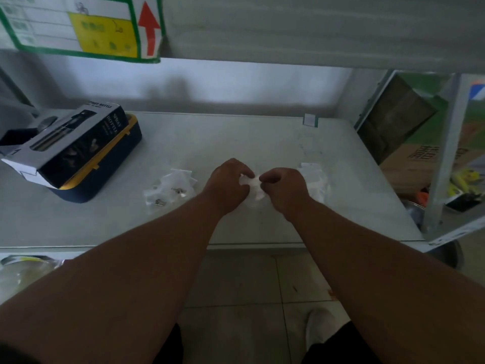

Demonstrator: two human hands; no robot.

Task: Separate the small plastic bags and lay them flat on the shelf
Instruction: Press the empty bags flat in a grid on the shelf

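Observation:
Both hands meet over the middle of the grey shelf point(236, 137). My left hand point(228, 183) and my right hand point(284, 187) each pinch one side of a small clear plastic bag point(252, 185), held just above the shelf surface. To the left lies a loose heap of small clear bags point(170, 189) with small metal parts inside them. To the right of my right hand lie more clear bags point(315, 179), spread flat on the shelf.
A dark spray-bottle box point(76, 143) rests on a blue and yellow case point(105, 174) at the shelf's left. A metal upright point(443, 164) and cardboard boxes point(409, 158) stand at the right. An upper shelf with a green-edged label point(78, 24) hangs overhead.

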